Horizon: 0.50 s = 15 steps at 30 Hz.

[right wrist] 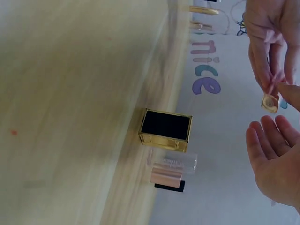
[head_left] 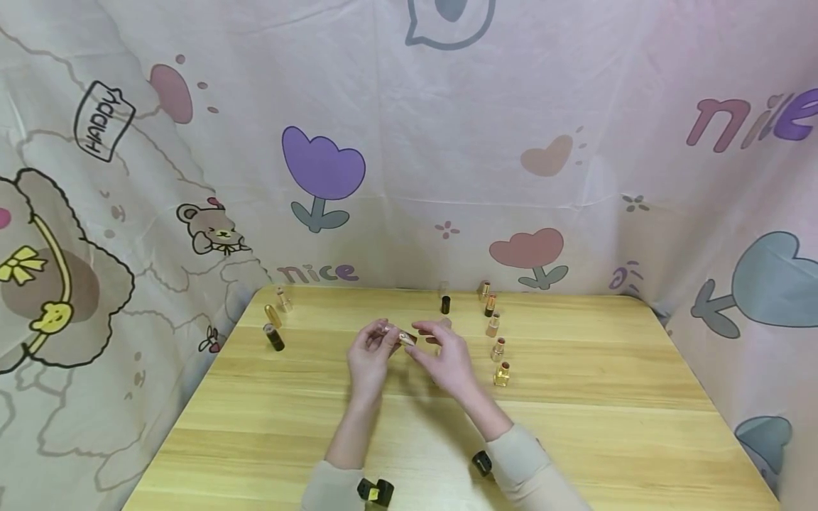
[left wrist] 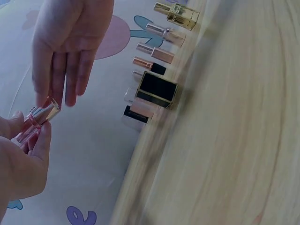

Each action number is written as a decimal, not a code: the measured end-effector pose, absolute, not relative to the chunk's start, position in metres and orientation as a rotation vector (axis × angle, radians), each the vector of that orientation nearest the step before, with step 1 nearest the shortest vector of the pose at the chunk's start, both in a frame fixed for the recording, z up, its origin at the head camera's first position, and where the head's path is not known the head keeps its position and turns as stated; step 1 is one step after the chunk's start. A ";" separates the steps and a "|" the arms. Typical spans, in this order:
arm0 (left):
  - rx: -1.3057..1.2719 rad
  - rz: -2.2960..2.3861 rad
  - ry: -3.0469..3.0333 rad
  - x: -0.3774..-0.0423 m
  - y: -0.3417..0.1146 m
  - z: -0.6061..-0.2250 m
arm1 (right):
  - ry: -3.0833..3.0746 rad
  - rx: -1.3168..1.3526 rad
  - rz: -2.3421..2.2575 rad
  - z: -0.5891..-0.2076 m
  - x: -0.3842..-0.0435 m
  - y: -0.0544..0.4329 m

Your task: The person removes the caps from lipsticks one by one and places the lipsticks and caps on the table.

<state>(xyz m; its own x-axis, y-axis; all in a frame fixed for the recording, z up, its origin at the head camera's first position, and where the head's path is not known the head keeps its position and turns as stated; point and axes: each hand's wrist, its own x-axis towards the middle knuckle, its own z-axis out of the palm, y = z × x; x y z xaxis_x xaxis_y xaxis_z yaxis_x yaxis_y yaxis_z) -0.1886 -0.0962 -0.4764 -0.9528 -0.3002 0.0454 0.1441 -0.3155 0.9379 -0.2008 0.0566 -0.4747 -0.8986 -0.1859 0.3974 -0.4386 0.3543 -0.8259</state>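
Note:
Near the middle of the table, my left hand (head_left: pixel 369 358) pinches a small lipstick tube (head_left: pixel 407 338) between thumb and fingers. The tube (left wrist: pixel 49 111) has a clear pinkish part and a shiny gold end, which points toward the right hand. Close beside it is my right hand (head_left: pixel 449 360), its fingers (right wrist: pixel 267 138) extended and apart from the tube. The right thumb (right wrist: pixel 288 93) lies near the gold end; whether it touches cannot be told. Below the hands stands a gold case with a black top (right wrist: pixel 166 125), mostly hidden by the right hand in the head view.
Right of the hands runs a row of several uncapped lipsticks, including a square gold one (head_left: pixel 502 375) and a pink-gold one (head_left: pixel 498 349). Behind stands a black-based tube (head_left: pixel 445 305). At the left lie a black tube (head_left: pixel 273 337) and a gold one (head_left: pixel 272 316). A printed cloth (head_left: pixel 396 156) hangs behind.

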 end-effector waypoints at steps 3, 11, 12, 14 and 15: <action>0.189 -2.325 -1.663 -0.189 -0.093 -0.479 | -2.372 0.594 1.534 -0.477 -0.201 0.054; 0.174 -2.328 -1.657 -0.189 -0.088 -0.482 | -2.269 0.643 1.533 -0.482 -0.201 0.051; 0.174 -2.324 -1.658 -0.189 -0.088 -0.482 | -2.260 0.645 1.542 -0.483 -0.200 0.051; 0.169 -2.326 -1.653 -0.189 -0.088 -0.482 | -2.254 0.643 1.555 -0.483 -0.200 0.051; 0.168 -2.327 -1.652 -0.189 -0.087 -0.482 | -2.255 0.642 1.554 -0.483 -0.200 0.051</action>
